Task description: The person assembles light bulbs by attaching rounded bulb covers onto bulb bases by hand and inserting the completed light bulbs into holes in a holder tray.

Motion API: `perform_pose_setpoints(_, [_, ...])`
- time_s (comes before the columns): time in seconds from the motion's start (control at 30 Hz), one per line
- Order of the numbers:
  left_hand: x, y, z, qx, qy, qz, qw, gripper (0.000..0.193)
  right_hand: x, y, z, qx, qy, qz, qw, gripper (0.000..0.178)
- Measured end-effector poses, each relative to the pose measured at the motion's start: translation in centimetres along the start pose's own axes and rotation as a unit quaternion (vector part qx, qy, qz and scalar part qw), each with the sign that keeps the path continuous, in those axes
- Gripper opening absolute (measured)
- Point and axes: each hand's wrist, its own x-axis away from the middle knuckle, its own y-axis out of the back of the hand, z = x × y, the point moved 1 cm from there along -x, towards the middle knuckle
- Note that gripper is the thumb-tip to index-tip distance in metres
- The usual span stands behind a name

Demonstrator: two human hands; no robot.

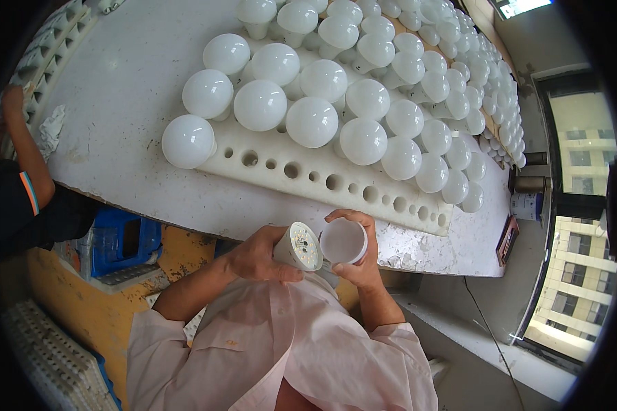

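Note:
My left hand (260, 257) is closed around the white base of an LED bulb (304, 246), whose round board with small yellow chips faces up. Just beside it, my right hand (362, 264) grips a white bulb cover (343, 241) with its hollow open side turned up. The two parts are close together, and I cannot tell whether their rims touch. Beyond my hands, a white foam tray (308, 186) with a front row of holes holds many upright white bulbs (260, 105). One bulb (188, 142) stands at the tray's near left corner.
The tray lies on a worn white table (116, 123), its near edge in front of me. At the left, another person's arm (31, 151) reaches toward foam trays (55, 44). A blue plastic crate (127, 240) and stacked trays (55, 359) stand below. A window (579, 260) is at right.

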Motion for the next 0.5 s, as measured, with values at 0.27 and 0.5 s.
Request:
perform_pose_setpoints(0.27, [0.0,0.9,-1.9,-0.124,0.121,0.004,0.985,0.049,-2.0,-2.1,3.8,0.358,0.064,0.161,0.917,0.074])
perform_pose_setpoints(0.5, [0.1,1.2,-1.6,-0.188,0.167,-0.007,0.968,0.055,-1.9,-3.4,3.4,0.428,0.038,0.199,0.881,0.078])
